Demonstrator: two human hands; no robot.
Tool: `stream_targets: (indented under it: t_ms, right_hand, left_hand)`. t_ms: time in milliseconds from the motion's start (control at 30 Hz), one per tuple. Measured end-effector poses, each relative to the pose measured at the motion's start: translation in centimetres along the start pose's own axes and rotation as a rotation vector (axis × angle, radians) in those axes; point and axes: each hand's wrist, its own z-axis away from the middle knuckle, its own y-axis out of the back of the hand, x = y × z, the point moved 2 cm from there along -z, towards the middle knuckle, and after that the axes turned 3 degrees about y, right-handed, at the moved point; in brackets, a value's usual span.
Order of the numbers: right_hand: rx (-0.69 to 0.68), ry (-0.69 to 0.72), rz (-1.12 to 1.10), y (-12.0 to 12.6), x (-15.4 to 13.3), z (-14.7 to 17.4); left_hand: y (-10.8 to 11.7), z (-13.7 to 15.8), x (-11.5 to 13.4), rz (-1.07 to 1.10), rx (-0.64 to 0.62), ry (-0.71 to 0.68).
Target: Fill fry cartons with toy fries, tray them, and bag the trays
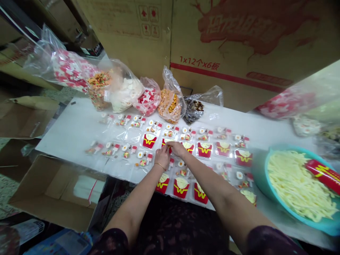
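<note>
Clear plastic trays (117, 131) lie in rows on the white table (77, 124), most holding small toy foods and a red fry box with a yellow W (149, 140). Both my hands meet over one red fry box (165, 141) in the middle row. My left hand (162, 157) pinches its near edge, a thin bracelet on the wrist. My right hand (177, 148) presses on it from the right, hiding most of it. More filled fry boxes (181, 187) sit in the nearest row below my arms.
A teal bowl (259, 177) of pale fry strips stands at the right, red fry-box stock (322, 174) lying on it. Several clear bags of small parts (124, 92) line the table's back edge, before big cardboard cartons (239, 46). An open carton (53, 191) sits lower left.
</note>
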Motion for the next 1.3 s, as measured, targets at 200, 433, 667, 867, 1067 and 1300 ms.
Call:
stream_targets:
  t_ms: [200, 433, 667, 867, 1067, 1300]
  right_hand:
    - [0.383, -0.164, -0.446, 1.9, 3.8, 7.3]
    - [0.507, -0.468, -0.715, 0.3, 7.0, 22.7]
    - [0.587, -0.571, -0.742, 0.0, 9.2, 30.9]
    - [0.799, -0.594, -0.575, 3.6, 14.9, 37.1]
    - [0.962, -0.693, -0.505, 7.1, 24.1, 44.9]
    - [0.855, -0.788, -0.695, 8.8, 28.0, 49.6]
  left_hand:
    - [1.2, 0.8, -0.7, -0.009, 0.028, 0.019]
    - [1.9, -1.0, -0.9, -0.096, 0.013, 0.042]
    - [5.0, -1.9, 0.2, -0.176, 0.018, 0.007]
    - [3.6, 1.0, 6.0, -0.142, 0.115, -0.023]
    - [-0.6, 2.9, 10.2, -0.116, 0.150, 0.257]
    - [0.9, 2.6, 10.1, -0.060, 0.247, 0.557]
